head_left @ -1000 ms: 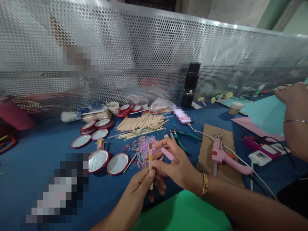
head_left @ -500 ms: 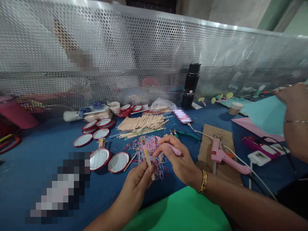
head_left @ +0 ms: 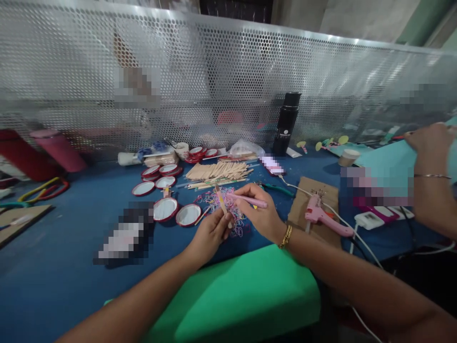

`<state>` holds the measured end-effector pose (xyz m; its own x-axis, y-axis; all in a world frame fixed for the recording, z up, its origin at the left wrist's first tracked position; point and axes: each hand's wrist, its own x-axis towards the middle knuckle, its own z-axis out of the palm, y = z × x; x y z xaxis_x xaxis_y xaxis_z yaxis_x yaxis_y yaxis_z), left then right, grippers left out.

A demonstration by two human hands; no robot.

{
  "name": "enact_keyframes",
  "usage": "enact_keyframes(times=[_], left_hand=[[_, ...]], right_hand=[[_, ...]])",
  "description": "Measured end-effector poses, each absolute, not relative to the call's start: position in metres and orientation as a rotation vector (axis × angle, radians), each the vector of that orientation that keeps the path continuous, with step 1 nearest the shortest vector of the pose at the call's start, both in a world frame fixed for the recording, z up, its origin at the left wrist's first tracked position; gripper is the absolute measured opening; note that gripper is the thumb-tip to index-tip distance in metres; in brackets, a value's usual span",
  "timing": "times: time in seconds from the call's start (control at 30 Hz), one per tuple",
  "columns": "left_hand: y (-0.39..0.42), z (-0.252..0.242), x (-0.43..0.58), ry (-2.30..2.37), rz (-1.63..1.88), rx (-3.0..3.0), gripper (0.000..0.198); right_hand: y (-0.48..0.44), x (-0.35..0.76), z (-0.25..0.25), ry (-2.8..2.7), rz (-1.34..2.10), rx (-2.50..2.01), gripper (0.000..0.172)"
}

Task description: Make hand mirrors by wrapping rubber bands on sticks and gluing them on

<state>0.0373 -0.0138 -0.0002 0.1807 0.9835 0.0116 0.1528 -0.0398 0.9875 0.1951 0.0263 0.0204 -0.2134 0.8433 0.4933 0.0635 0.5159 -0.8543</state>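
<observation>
My left hand (head_left: 210,232) is closed on a painted craft stick (head_left: 222,202) that stands tilted above a heap of small coloured rubber bands (head_left: 228,209). My right hand (head_left: 259,215) is closed on a pink stick (head_left: 250,200) held flat, pointing right, with its fingertips close to the craft stick over the bands. Both hands hover over the blue table (head_left: 71,267). A green cushion-like surface (head_left: 243,295) lies under my forearms.
Round red-rimmed mirrors (head_left: 166,208) lie left of my hands, a pile of plain wooden sticks (head_left: 217,170) behind. A pink glue gun (head_left: 323,218) rests on cardboard at right, a black bottle (head_left: 286,123) by the perforated metal screen (head_left: 214,81). Another person's hand (head_left: 430,143) rests on turquoise paper far right.
The camera has pulled back and up, so the hands look smaller and farther. The craft stick tilted from upright to leaning; my right hand lowered the pink stick onto the bands.
</observation>
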Motion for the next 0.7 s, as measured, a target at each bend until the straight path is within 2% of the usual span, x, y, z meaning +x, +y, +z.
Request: enact_keyframes(times=[0.27,0.47,0.57,0.7], left_hand=[[-0.011,-0.002,0.035,1.132,1.027,1.466,0.035],[-0.009,-0.007,0.032,1.132,1.012,1.472,0.037],[-0.009,-0.007,0.033,1.137,0.996,1.472,0.036],[-0.009,-0.008,0.033,1.141,0.98,1.482,0.036]], right_hand=[[0.016,0.183,0.035,-1.367,1.063,-0.835,0.008],[0.009,0.181,0.009,-1.545,0.709,-0.849,0.006],[0.011,0.182,0.004,-1.572,0.612,-0.923,0.003],[0.013,0.183,0.002,-1.619,0.521,-0.968,0.008]])
